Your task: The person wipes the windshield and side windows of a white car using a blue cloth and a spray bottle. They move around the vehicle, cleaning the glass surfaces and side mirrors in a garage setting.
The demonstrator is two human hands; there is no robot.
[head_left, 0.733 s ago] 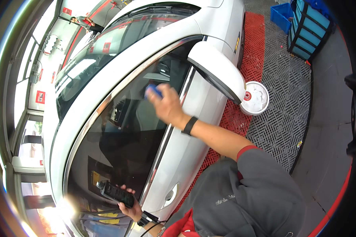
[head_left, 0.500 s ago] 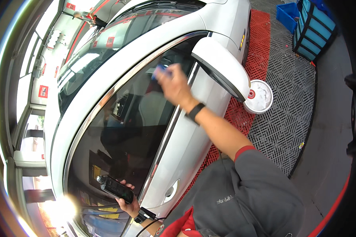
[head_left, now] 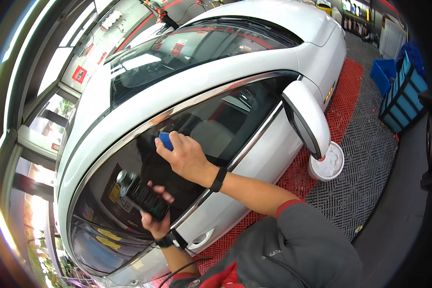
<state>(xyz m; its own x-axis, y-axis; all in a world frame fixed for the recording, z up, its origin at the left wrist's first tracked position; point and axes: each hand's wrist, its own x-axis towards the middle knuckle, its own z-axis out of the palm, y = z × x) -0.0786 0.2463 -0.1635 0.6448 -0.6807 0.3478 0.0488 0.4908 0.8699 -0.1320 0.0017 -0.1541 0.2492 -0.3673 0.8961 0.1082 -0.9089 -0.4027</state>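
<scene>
My right hand pinches a small blue applicator sponge over the dark side window of a white car. Whether the sponge touches the glass I cannot tell. Lower and to the left, my left hand is wrapped round a black bottle, tilted with its top toward the upper left. The bottle's top end is slightly blurred. Between the two hands is only a short gap. The white door mirror juts out to the right of my right hand.
A white bucket stands on the red and grey grid floor below the mirror. Farther right are a blue bin and a teal crate with black straps. The door handle sits near my left wrist. A cable runs from that wrist.
My right hand has drawn back along the window, away from the mirror and closer to the bottle. The view has shifted, showing more of the car's front. Both hands keep their hold.
</scene>
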